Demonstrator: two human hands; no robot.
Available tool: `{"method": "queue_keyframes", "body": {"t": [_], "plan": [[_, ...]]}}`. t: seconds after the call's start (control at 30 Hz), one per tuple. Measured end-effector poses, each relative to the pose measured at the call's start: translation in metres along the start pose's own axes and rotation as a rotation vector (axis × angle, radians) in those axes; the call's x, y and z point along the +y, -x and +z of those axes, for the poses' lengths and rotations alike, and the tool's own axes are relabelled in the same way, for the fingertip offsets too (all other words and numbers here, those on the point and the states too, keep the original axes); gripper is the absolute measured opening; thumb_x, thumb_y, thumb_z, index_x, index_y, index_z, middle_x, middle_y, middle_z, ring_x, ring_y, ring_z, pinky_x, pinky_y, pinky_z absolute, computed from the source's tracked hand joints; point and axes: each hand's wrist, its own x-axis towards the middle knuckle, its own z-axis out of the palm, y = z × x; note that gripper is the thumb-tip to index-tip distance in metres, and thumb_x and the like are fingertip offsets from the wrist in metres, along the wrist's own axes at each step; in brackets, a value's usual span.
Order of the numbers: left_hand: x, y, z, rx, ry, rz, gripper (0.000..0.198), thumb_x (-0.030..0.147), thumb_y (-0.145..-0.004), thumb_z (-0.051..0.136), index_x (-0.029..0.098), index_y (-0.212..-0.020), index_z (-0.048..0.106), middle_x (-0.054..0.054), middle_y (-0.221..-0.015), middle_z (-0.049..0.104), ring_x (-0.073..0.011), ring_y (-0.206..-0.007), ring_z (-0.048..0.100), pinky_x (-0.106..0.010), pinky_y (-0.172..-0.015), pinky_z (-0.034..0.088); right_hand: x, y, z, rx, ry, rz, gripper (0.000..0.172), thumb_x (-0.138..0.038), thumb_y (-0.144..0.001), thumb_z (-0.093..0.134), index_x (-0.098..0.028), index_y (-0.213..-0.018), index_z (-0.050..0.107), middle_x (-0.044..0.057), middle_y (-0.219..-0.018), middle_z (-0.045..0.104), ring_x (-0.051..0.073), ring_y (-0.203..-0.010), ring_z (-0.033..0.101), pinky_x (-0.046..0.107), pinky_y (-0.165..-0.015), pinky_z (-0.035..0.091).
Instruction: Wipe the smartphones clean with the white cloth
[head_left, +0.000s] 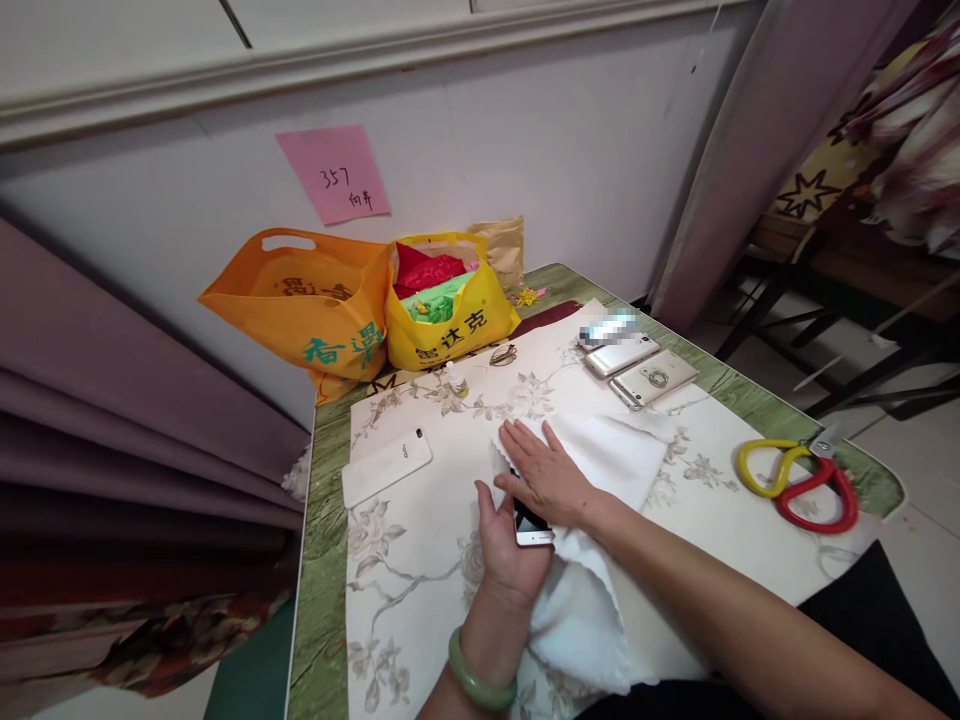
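Observation:
My left hand (pixel 504 545), with a green bangle on the wrist, grips a white-edged phone (pixel 532 527) from below. My right hand (pixel 545 473) lies flat, fingers stretched out, on a white cloth (pixel 611 455) that covers the phone; the cloth drapes down toward me. Most of the phone is hidden under my right hand and the cloth.
A white phone (pixel 386 465) lies face down at left. Two more phones (pixel 641 367) sit at the back right. Scissors (pixel 799 478) with yellow and red handles lie right. An orange bag (pixel 315 305), a yellow bag (pixel 448 305) and a small bottle (pixel 456 380) stand by the wall.

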Motion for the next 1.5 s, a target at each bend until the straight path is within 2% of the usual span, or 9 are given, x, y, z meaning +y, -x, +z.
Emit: {"method": "queue_keyframes", "body": {"t": [0.2,0.4,0.6,0.7,0.77,0.9,1.03,1.23,1.5], "plan": [[0.0,0.002,-0.001,-0.042,-0.001,-0.045,0.06,0.061,-0.091,0.041,0.017,-0.127,0.062,-0.015,-0.129,0.064,-0.0297,-0.122,0.058,-0.046,-0.106,0.042,0.007,0.027,0.008,0.136,0.093,0.124,0.077,-0.061,-0.098,0.024,-0.008,-0.154,0.017,0.015,-0.159,0.018,0.027,-0.149,0.01,0.058,-0.117,-0.005],[0.0,0.006,0.004,-0.032,-0.007,-0.015,0.06,0.06,-0.092,0.039,0.017,-0.127,0.062,-0.014,-0.128,0.064,-0.0277,-0.126,0.055,-0.043,-0.11,0.039,0.001,0.067,0.02,0.207,0.176,0.025,0.084,-0.06,-0.095,0.036,-0.009,-0.155,0.008,0.017,-0.159,0.017,0.03,-0.148,0.01,0.062,-0.117,-0.001],[-0.001,0.008,0.005,0.211,-0.049,-0.016,0.057,0.059,-0.089,0.049,0.014,-0.121,0.063,-0.015,-0.113,0.071,-0.0286,-0.113,0.064,-0.045,-0.103,0.046,-0.025,0.078,0.022,0.173,0.198,-0.142,0.089,-0.059,-0.093,0.044,-0.003,-0.154,0.01,0.022,-0.158,0.018,0.035,-0.147,0.011,0.061,-0.118,0.006],[0.0,0.009,0.009,0.282,-0.009,0.037,0.047,0.052,-0.091,0.05,0.015,-0.116,0.065,-0.011,-0.111,0.072,-0.0243,-0.113,0.064,-0.036,-0.103,0.047,-0.027,0.063,0.018,0.11,0.137,-0.187,0.085,-0.06,-0.094,0.04,-0.007,-0.154,0.013,0.019,-0.158,0.02,0.031,-0.148,0.013,0.058,-0.119,0.007],[0.001,0.009,0.011,0.242,-0.003,0.053,0.042,0.05,-0.092,0.05,0.019,-0.116,0.066,-0.008,-0.116,0.07,-0.0228,-0.117,0.062,-0.034,-0.105,0.045,-0.023,0.047,0.014,0.062,0.087,-0.172,0.081,-0.061,-0.096,0.034,-0.009,-0.154,0.015,0.016,-0.159,0.018,0.028,-0.148,0.011,0.056,-0.119,0.006],[0.001,0.006,0.005,0.015,0.012,-0.006,0.05,0.057,-0.092,0.043,0.024,-0.124,0.063,-0.008,-0.128,0.064,-0.0268,-0.126,0.055,-0.045,-0.109,0.04,-0.012,0.022,0.007,0.025,0.033,-0.074,0.075,-0.06,-0.098,0.026,-0.011,-0.154,0.016,0.013,-0.16,0.015,0.025,-0.149,0.009,0.055,-0.119,0.005],[0.0,0.0,-0.004,-0.088,-0.002,-0.061,0.059,0.061,-0.091,0.042,0.02,-0.129,0.06,-0.014,-0.13,0.063,-0.0317,-0.129,0.052,-0.051,-0.109,0.036,-0.006,0.019,0.006,0.047,0.044,0.019,0.075,-0.059,-0.098,0.025,-0.01,-0.154,0.015,0.013,-0.16,0.014,0.026,-0.149,0.008,0.056,-0.118,0.004],[0.0,0.001,-0.003,-0.074,-0.021,-0.035,0.059,0.061,-0.091,0.041,0.021,-0.129,0.06,-0.013,-0.132,0.062,-0.0295,-0.127,0.054,-0.047,-0.111,0.036,-0.002,0.045,0.013,0.134,0.122,0.096,0.077,-0.059,-0.098,0.028,-0.007,-0.154,0.015,0.016,-0.159,0.016,0.028,-0.149,0.008,0.059,-0.118,0.003],[-0.003,0.01,0.004,0.116,-0.052,-0.021,0.058,0.061,-0.087,0.051,0.011,-0.11,0.067,-0.017,-0.115,0.07,-0.0292,-0.113,0.064,-0.043,-0.103,0.046,-0.032,0.087,0.023,0.19,0.2,-0.072,0.089,-0.06,-0.092,0.043,-0.001,-0.153,0.016,0.023,-0.158,0.017,0.035,-0.148,0.006,0.059,-0.118,0.005]]}}
